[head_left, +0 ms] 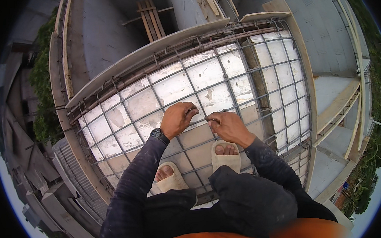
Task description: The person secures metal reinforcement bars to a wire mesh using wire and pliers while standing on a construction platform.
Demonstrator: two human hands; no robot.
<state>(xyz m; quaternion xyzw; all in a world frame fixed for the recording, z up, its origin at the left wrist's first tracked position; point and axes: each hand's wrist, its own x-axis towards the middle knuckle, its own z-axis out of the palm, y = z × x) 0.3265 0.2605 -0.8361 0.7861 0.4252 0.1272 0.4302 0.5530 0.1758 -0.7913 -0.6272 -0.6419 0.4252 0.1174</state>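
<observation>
My left hand [177, 119], with a dark watch [156, 133] at its wrist, hovers over the steel bar mesh [195, 92]. Its thumb and fingers are pinched together; what they hold is too small to make out. Close by on the right, my right hand [232, 128] pinches what looks like a short, thin dark wire [206, 118] at a crossing of two bars. A small gap separates the hands. Under the mesh lie scuffed white panels [170, 90] and tan boards [246, 114].
My feet, in pale slip-on sandals [173, 178], stand on the mesh. Wooden form boards [151, 54] edge the platform at the far side and right. A dark beam gap [261, 86] crosses the panels. Deep drops with grey walls [111, 28] and timber planks [151, 20] lie beyond.
</observation>
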